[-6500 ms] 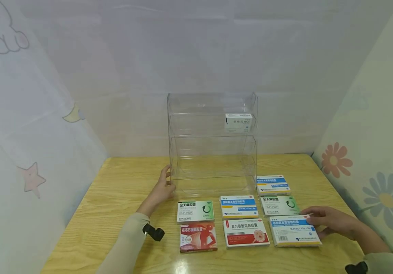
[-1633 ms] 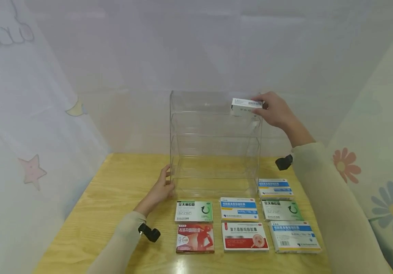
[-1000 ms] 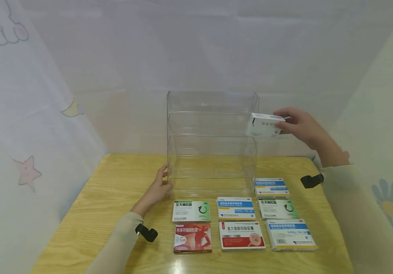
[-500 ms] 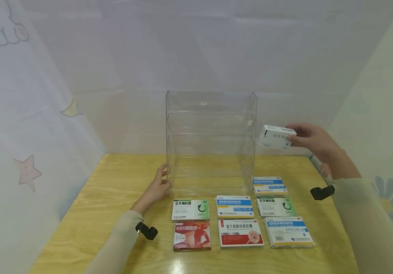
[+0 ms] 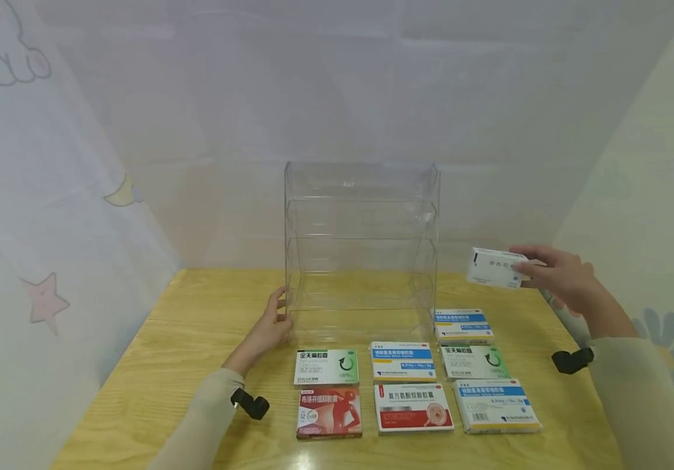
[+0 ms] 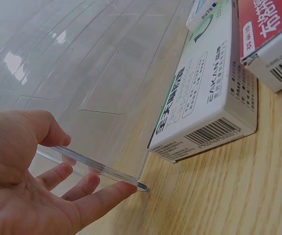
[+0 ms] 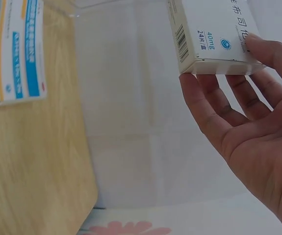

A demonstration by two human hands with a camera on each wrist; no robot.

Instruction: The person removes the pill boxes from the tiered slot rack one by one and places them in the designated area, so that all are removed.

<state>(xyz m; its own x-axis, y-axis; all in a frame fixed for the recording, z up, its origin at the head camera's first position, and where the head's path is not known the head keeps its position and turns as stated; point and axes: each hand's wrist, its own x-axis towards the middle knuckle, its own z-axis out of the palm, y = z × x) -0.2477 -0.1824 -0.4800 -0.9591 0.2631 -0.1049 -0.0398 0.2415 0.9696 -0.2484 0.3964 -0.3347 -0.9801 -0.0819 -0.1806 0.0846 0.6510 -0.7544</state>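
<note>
My right hand (image 5: 562, 274) pinches a small white medicine box (image 5: 496, 268) by its right end, in the air right of the rack and above the table. Thumb on the printed face, fingers at the back, as the right wrist view shows of the medicine box (image 7: 219, 36). A clear tiered display rack (image 5: 363, 300) stands upright at the table's middle, its shelves bare. At its lower left edge my left hand (image 5: 271, 326) holds the side panel (image 6: 99, 166); the thumb lies on one side, the fingers on the other.
Several medicine boxes lie flat before the rack: a green-white box (image 5: 326, 367), a red box (image 5: 329, 412), a red-white box (image 5: 413, 408) and a blue-white box (image 5: 403, 362). On the right another blue-white box (image 5: 496, 406) lies below a green-white box (image 5: 474, 361). White cloth (image 5: 337, 85) hangs behind.
My right hand went from the table boxes up to the rack, took the white medicine box off its shelf, and brought it out right and down. My left hand stays at the rack.
</note>
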